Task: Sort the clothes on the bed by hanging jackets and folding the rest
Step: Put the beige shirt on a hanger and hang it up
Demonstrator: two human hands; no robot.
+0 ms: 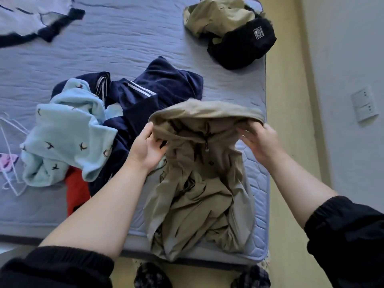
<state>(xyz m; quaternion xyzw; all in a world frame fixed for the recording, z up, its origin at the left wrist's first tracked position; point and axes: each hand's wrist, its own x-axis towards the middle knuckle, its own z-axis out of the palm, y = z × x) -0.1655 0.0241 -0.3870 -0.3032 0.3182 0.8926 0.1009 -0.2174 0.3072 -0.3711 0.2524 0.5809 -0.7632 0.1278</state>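
Currently L hand (150, 146) and R hand (258, 142) each grip the hood rim of the khaki jacket (199, 190), long axis running back toward the person over the bed (124, 48) edge; hangers (12, 159) lie far left, nearer L hand.

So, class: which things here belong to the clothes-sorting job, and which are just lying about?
Job: khaki jacket, gripped by the left hand and right hand; navy striped garment; pale blue fleece; red garment; khaki-and-black bundle; white hangers.
Lying about: wall plate; slippers.
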